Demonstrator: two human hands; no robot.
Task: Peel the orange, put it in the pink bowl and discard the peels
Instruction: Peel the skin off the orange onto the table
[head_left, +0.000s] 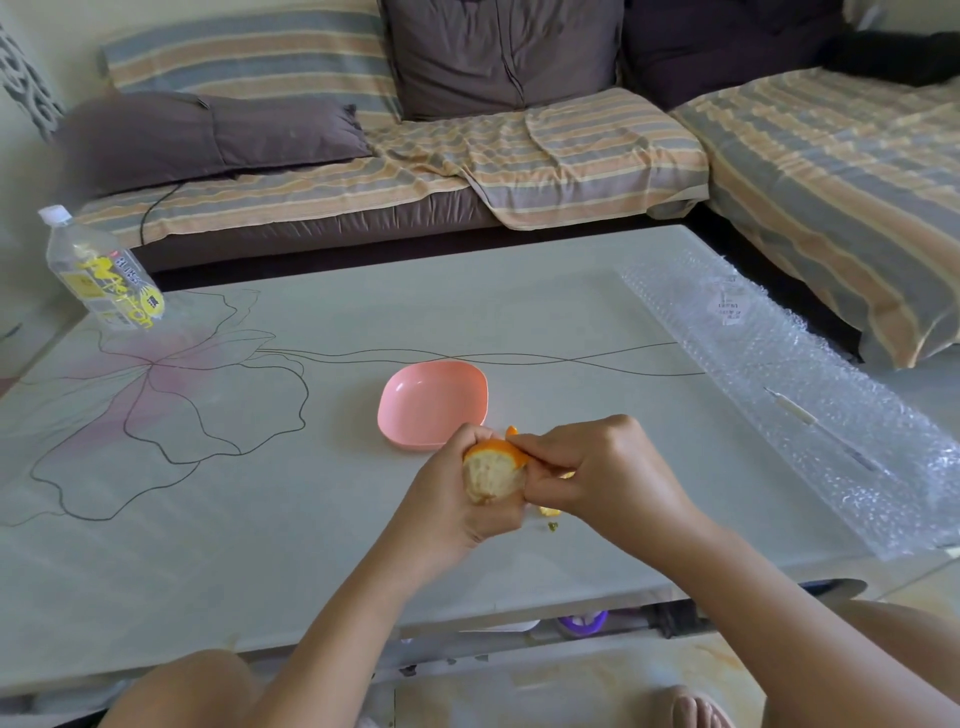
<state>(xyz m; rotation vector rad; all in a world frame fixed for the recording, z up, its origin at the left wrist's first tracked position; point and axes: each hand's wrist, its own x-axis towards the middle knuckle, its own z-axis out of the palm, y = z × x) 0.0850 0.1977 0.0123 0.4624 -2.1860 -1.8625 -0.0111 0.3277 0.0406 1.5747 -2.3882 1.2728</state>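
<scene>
A partly peeled orange shows pale pith on the near side and orange skin on top. My left hand grips it from below, just above the table. Fingers of my right hand pinch the orange peel at the fruit's top right edge. The pink bowl stands empty on the table right behind my hands. Small peel scraps lie on the table under my right hand, partly hidden by it.
The white table has a flower drawing on its left half. A plastic bottle with a yellow label stands at the far left corner. Bubble wrap lies along the right edge. A striped sofa runs behind.
</scene>
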